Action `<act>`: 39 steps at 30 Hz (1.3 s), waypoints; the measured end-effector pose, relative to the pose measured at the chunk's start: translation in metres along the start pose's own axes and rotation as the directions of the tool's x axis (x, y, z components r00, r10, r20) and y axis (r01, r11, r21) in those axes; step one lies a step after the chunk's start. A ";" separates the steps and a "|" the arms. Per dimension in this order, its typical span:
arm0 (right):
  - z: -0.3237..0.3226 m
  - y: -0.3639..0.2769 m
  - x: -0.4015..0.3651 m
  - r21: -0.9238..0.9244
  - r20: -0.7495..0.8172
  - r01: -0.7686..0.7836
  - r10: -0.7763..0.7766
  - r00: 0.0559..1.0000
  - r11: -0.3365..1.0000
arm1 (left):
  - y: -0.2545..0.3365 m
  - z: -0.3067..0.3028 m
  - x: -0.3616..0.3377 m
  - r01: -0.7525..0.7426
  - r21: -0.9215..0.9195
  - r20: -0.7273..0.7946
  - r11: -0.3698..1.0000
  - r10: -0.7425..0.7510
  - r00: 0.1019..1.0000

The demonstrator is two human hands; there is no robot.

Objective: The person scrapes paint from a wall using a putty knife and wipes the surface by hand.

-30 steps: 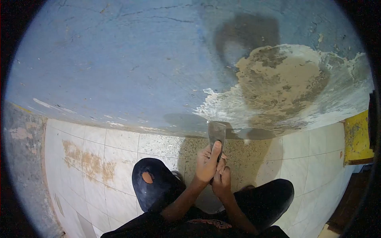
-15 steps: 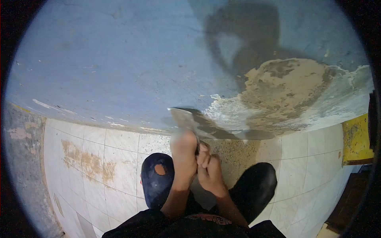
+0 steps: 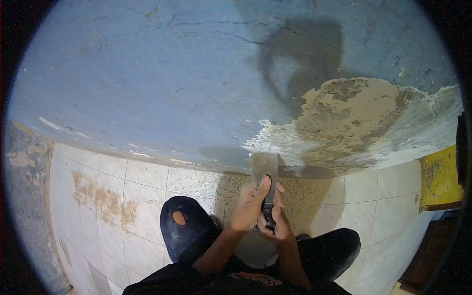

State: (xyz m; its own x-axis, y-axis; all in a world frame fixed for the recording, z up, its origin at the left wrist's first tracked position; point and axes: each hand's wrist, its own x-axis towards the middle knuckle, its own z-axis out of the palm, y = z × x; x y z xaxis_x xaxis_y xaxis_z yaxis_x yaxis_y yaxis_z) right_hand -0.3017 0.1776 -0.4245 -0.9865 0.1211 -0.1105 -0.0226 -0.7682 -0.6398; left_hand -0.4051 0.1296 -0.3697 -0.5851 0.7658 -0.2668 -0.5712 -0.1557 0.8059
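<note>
A scraper (image 3: 264,164) with a wide metal blade and a black handle is held in both my hands, low in front of the blue wall (image 3: 137,83). My left hand (image 3: 248,206) closes around it from the left, its thumb pressed flat along the lower blade. Around the black handle, my right hand (image 3: 280,221) is closed from the right. The blade's front edge overlaps the bottom of the wall, just below the flaking white edge of a peeled patch (image 3: 359,105) where bare plaster shows.
Crumbs lie over the white tiled floor (image 3: 191,183) along the wall's foot, and brown stains mark the tiles at left. My bent knees (image 3: 187,226) flank my arms. A yellow block (image 3: 437,174) stands at right; a worn grey wall (image 3: 29,196) borders the left.
Both hands and the scraper have shifted right along the wall's base. The blade, slanted to the left before, now points nearly straight ahead with its flat face showing. My knees have spread wider.
</note>
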 end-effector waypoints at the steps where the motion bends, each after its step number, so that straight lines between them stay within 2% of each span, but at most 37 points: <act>1: 0.002 0.006 -0.002 -0.168 -0.235 0.017 -0.057 0.970 0.986 | -0.004 -0.002 0.001 0.023 0.057 0.008 0.998 -0.024 1.000; 2: 0.002 0.012 -0.007 -0.329 -0.447 -0.009 -0.147 0.883 0.944 | -0.006 -0.003 0.001 0.049 0.112 0.014 0.993 -0.051 0.999; 3: -0.008 0.021 -0.011 -0.261 -0.482 -0.005 -0.126 0.867 0.965 | -0.006 -0.004 0.001 0.131 0.174 0.009 0.976 -0.134 0.991; 4: -0.014 0.026 -0.013 -0.192 -0.516 0.005 -0.105 0.850 0.981 | -0.007 -0.004 0.002 0.136 0.171 0.006 0.976 -0.140 0.990; 5: -0.020 0.029 -0.012 -0.858 -0.239 0.100 -0.563 0.791 0.504 | -0.009 -0.003 0.002 0.113 0.183 -0.014 0.976 -0.113 0.994; 6: -0.023 0.031 -0.011 -0.944 0.289 0.094 -0.650 0.703 -0.317 | -0.010 -0.003 0.002 0.088 0.198 -0.035 0.976 -0.083 0.996; 7: -0.026 0.037 -0.012 -0.944 0.287 0.095 -0.649 0.704 -0.314 | -0.010 -0.003 0.002 0.090 0.199 -0.037 0.976 -0.084 0.996; 8: -0.026 0.042 -0.014 -0.994 0.109 0.070 -0.612 0.783 -0.088 | -0.009 -0.004 0.002 0.080 0.204 -0.050 0.976 -0.071 0.996; 10: -0.023 0.043 -0.011 -0.990 -0.056 0.022 -0.528 0.847 0.140 | -0.006 -0.005 0.002 0.067 0.212 -0.064 0.975 -0.054 0.997; 11: -0.018 0.034 -0.004 -0.992 0.119 0.073 -0.632 0.765 -0.098 | -0.004 -0.005 0.002 0.044 0.256 -0.078 0.966 -0.025 0.997; 13: -0.015 0.031 0.002 -0.936 0.313 0.095 -0.680 0.663 -0.338 | -0.001 -0.006 0.003 0.017 0.299 -0.093 0.954 0.012 0.996; 14: -0.017 0.037 0.001 -0.829 -0.144 0.214 -0.568 0.810 0.516 | 0.003 -0.008 0.002 -0.015 0.246 -0.095 0.969 0.039 0.995; 15: -0.016 0.042 0.001 -0.109 -0.328 0.092 -0.123 0.936 0.990 | 0.008 -0.009 0.001 -0.044 0.194 -0.098 0.980 0.063 0.993; 16: 0.001 0.033 0.004 -0.105 -0.330 0.090 -0.120 0.936 0.990 | 0.020 -0.006 -0.001 -0.136 0.140 -0.093 0.981 0.150 0.984; 18: 0.044 -0.001 0.022 -0.474 -0.289 0.157 -0.321 0.902 0.866 | 0.030 -0.002 0.001 -0.246 0.124 -0.144 0.961 0.262 0.954; 19: 0.048 -0.004 0.028 -0.385 -0.283 0.118 -0.239 0.929 0.915 | 0.037 -0.002 0.000 -0.259 0.137 -0.150 0.956 0.278 0.949; 20: 0.052 -0.006 0.032 -0.387 -0.276 0.124 -0.243 0.930 0.914 | 0.042 -0.005 0.000 -0.266 0.140 -0.149 0.954 0.286 0.947; 22: 0.053 -0.010 0.039 -0.447 -0.141 0.201 -0.291 0.946 0.872 | 0.047 -0.010 0.001 -0.300 0.053 -0.081 0.952 0.304 0.949; 24: 0.038 -0.005 0.046 -0.406 -0.131 0.160 -0.231 0.964 0.899 | 0.045 -0.011 0.002 -0.322 0.076 -0.080 0.944 0.328 0.941; 25: 0.031 0.001 0.054 -0.432 -0.133 0.197 -0.278 0.951 0.880 | 0.045 -0.009 0.003 -0.290 0.196 -0.101 0.937 0.314 0.944; 26: 0.024 0.004 0.055 -0.302 -0.177 0.165 -0.225 0.958 0.939 | 0.046 -0.008 0.001 -0.247 0.319 -0.130 0.915 0.300 0.945; 27: 0.020 0.004 0.056 -0.162 -0.220 0.136 -0.170 0.961 0.977 | 0.049 -0.007 0.000 -0.217 0.390 -0.067 0.895 0.262 0.963; 28: -0.002 0.003 0.055 -0.151 -0.207 0.136 -0.166 0.964 0.979 | 0.054 -0.010 -0.002 -0.219 0.403 -0.075 0.889 0.270 0.960; 29: -0.038 0.005 0.054 -0.232 -0.012 0.088 -0.094 0.996 0.969 | 0.062 -0.016 -0.007 -0.272 0.833 0.153 0.482 0.273 0.950; 30: -0.035 -0.003 0.047 -0.322 0.023 0.172 -0.174 0.984 0.931 | 0.070 -0.022 -0.011 -0.324 0.940 0.336 -0.102 0.131 0.933; 31: -0.033 -0.012 0.039 -0.406 0.057 0.254 -0.253 0.966 0.878 | 0.081 -0.016 -0.019 -0.355 0.906 0.379 -0.229 0.067 0.923; 32: -0.047 -0.004 0.034 -0.335 -0.023 0.302 -0.328 0.945 0.893 | 0.092 -0.004 -0.021 -0.353 0.903 0.377 -0.245 0.057 0.924; 33: -0.073 0.000 0.030 -0.060 -0.102 0.301 -0.306 0.946 0.952 | 0.105 0.007 -0.020 -0.549 0.803 0.546 -0.233 -0.084 0.834; 34: -0.098 0.004 0.025 0.219 -0.181 0.319 -0.282 0.942 0.922 | 0.112 0.013 -0.017 -0.715 0.674 0.682 -0.185 -0.216 0.699; 35: -0.102 0.001 0.026 0.454 -0.176 0.269 -0.211 0.962 0.849 | 0.105 0.021 -0.012 -0.854 0.509 0.843 -0.109 -0.138 0.520; 36: -0.108 -0.001 0.026 0.662 -0.171 0.217 -0.138 0.976 0.718 | 0.094 0.026 -0.002 -0.847 0.519 0.835 -0.115 -0.143 0.531; 37: -0.084 -0.024 0.031 0.429 -0.027 0.520 -0.565 0.825 0.739 | 0.081 0.030 0.009 -0.958 0.209 0.961 -0.197 -0.138 0.239; 38: -0.063 -0.040 0.032 0.224 0.217 0.800 -0.829 0.515 0.556 | 0.066 0.037 0.019 -0.956 -0.126 0.984 -0.265 -0.157 -0.086; 39: -0.043 -0.039 0.034 0.189 -0.004 0.881 -0.896 0.443 0.434 | 0.050 0.048 0.027 -0.960 -0.123 0.983 -0.253 -0.162 -0.083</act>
State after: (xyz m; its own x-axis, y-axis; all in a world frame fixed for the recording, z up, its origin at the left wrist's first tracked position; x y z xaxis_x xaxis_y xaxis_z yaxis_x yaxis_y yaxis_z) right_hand -0.3277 0.2388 -0.4359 -0.4162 0.7449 0.5215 -0.9092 -0.3461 -0.2314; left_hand -0.4223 0.1725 -0.3110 0.7075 0.5749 0.4110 0.6350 -0.7724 -0.0126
